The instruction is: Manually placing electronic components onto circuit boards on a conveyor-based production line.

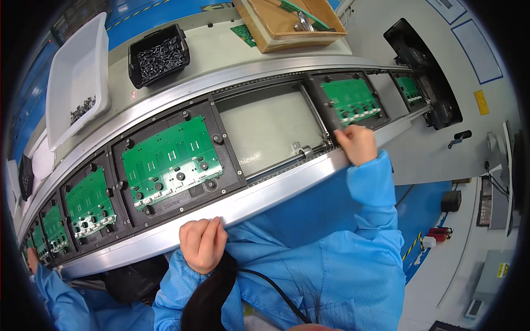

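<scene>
My right hand (358,144) is closed on the near-left corner of a black carrier frame (326,105) that holds a green circuit board (351,98). My left hand (203,245) is curled into a loose fist against the near aluminium rail (265,194), with nothing visible in it. Just beyond the left hand sits a larger-looking green circuit board (172,160), held in its black carrier (234,165) by round black knobs. Between these two carriers is a gap showing the conveyor's chain and a metal shaft (281,165).
Further left, more boards in carriers (91,201) line the conveyor; another person's hand (33,259) touches that end. Beyond the far rail stand a white tray (77,71), a black bin (159,55) of small black parts and a cardboard box (292,33). A machine opening (425,71) is at right.
</scene>
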A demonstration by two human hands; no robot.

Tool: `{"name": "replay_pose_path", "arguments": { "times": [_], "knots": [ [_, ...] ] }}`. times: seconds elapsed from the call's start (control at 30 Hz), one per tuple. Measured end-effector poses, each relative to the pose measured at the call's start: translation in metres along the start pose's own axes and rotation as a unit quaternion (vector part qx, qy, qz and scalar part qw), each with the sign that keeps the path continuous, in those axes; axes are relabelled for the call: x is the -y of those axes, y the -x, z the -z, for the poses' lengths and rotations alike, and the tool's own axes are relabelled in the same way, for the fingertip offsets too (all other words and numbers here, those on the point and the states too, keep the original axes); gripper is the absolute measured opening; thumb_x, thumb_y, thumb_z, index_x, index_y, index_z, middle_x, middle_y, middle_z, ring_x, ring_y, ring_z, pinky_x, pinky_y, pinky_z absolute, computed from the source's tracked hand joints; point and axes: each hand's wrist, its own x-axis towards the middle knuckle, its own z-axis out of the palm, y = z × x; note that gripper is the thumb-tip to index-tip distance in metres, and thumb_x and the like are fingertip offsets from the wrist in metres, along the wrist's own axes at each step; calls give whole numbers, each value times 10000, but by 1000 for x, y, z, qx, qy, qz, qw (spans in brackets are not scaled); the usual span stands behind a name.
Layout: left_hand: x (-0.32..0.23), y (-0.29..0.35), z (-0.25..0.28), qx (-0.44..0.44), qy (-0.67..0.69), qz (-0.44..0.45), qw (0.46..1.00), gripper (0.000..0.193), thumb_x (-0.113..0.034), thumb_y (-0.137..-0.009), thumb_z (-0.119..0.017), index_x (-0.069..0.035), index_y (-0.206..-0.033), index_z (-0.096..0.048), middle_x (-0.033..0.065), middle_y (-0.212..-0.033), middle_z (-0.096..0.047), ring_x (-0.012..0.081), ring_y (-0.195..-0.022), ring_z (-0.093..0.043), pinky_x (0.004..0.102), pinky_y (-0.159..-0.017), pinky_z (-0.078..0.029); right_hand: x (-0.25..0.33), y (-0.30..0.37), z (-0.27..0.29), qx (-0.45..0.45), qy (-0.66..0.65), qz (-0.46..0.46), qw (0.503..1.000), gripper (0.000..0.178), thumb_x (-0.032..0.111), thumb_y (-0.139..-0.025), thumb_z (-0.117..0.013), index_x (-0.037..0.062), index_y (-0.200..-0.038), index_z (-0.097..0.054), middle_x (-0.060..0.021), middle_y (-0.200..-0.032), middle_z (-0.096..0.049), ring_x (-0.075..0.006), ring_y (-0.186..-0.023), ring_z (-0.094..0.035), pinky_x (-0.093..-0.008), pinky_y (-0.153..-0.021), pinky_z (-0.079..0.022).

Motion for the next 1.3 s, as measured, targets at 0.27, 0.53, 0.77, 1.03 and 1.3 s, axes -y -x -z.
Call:
{"name": "replay_pose_path", "arguments": {
  "times": [0.27, 0.53, 0.77, 1.03, 1.3],
  "knots": [
    [-2, -5, 2, 5, -5, 10, 1000, 238, 48, -639, -707, 17, -873, -673, 89, -850, -615, 224, -724, -545, 298, -676, -470, -119, -39, 5, -56, 62, -83, 993, 290, 248, -807, -703, -40, -781, -684, -130, -645, -648, -209, -506, -545, -301, -510, -463],
    [-4, -19, 17, 41, 105, 78, 991, 244, 47, -641, -703, 4, -878, -665, 90, -865, -603, 231, -725, -530, 309, -672, -458, -48, -24, 6, -27, -550, -248, 797, 275, 292, -909, -610, 27, -841, -629, -12, -560, -479, -77, -489, -398, -206, -423, -306],
    [0, -65, 29, 83, 171, 70, 979, 230, 21, -679, -695, -7, -904, -657, 76, -914, -595, 220, -767, -521, 299, -710, -444, 146, 39, -15, 345, -894, -232, 168, 392, 299, -998, -386, -45, -1159, -479, -170, -1067, -503, -231, -911, -511, -320, -790, -463],
    [24, -99, 26, 146, 121, 10, 982, 186, -3, -753, -661, -31, -937, -652, 64, -955, -593, 222, -804, -526, 296, -724, -456, 205, 49, -23, 375, -880, -269, 111, 656, 397, -997, -306, -159, -1344, -301, -313, -1316, -411, -381, -1265, -409, -452, -1123, -290],
    [29, -108, 7, 196, 99, -29, 975, 185, -2, -729, -642, -42, -910, -642, 65, -913, -583, 227, -781, -519, 291, -722, -461, 211, 54, -31, 396, -886, -206, 123, 689, 433, -1001, -240, -168, -1327, -319, -302, -1290, -429, -348, -1243, -427, -440, -1118, -286]
  ]
}}
